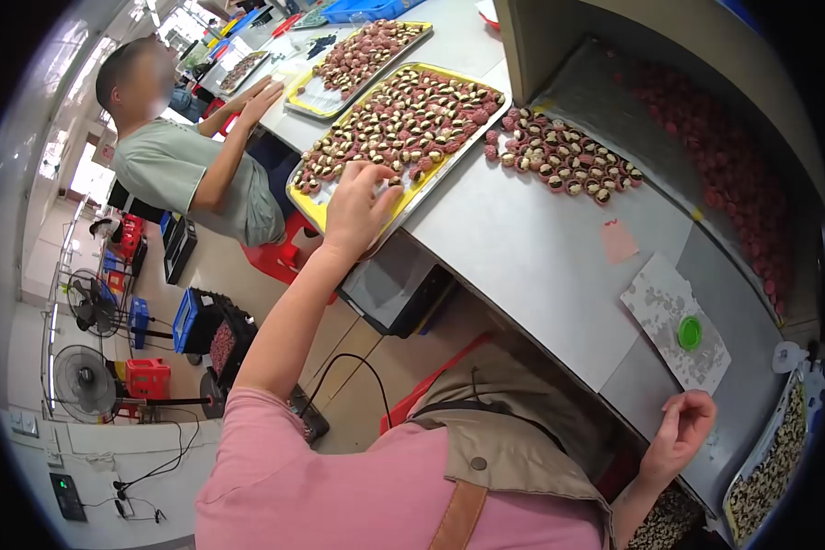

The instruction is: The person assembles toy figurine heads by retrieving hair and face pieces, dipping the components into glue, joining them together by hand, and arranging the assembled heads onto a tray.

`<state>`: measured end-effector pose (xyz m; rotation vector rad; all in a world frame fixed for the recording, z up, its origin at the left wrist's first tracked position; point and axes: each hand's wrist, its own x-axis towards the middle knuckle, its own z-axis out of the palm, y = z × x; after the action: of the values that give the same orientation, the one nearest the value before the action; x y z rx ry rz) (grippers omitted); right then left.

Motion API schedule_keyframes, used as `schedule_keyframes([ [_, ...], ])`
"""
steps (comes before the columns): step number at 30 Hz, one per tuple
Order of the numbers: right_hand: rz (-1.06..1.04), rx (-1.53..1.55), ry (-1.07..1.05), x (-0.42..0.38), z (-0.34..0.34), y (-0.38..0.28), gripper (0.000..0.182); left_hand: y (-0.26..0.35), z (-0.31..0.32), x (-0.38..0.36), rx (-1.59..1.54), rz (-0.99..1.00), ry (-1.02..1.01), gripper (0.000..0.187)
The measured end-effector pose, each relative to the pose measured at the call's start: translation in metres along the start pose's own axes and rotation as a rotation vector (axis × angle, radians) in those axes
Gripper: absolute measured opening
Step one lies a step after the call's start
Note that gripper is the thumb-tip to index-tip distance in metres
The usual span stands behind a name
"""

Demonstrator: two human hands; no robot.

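Observation:
My left hand is over the near edge of a yellow-lined tray, its thumb and fingers closed on a small round pink-and-dark piece. Many similar pieces, pink with cream and dark faces, fill that tray. My right hand is held by the table's near edge, fingers curled and thumb pressed in; what it pinches, if anything, I cannot make out. Just beyond it lies a grey-patched white sheet with a green round dish on it. A cluster of the pink pieces sits on the tabletop right of the tray.
A big box-like bin holding a heap of pink pieces stands at the right. A tray of dark-and-cream bits is at lower right. Across the table's left side sits a co-worker. Another filled tray lies farther back.

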<state>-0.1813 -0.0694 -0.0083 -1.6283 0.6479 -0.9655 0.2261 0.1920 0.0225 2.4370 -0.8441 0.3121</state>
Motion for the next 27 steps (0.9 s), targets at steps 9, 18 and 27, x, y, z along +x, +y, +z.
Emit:
schedule_keyframes([
  [9, 0.015, 0.051, -0.056, 0.004, 0.003, -0.015, 0.018, 0.015, 0.008, 0.01, 0.03, 0.216, 0.18, 0.039],
  [18, -0.13, -0.001, -0.121, 0.009, -0.004, -0.011, 0.017, 0.221, 0.118, 0.096, -0.334, 0.705, -0.189, 0.029],
  [27, 0.021, -0.544, 0.367, -0.001, -0.125, -0.053, 0.016, 0.312, 0.244, 0.125, -0.593, 0.671, -0.564, 0.023],
])
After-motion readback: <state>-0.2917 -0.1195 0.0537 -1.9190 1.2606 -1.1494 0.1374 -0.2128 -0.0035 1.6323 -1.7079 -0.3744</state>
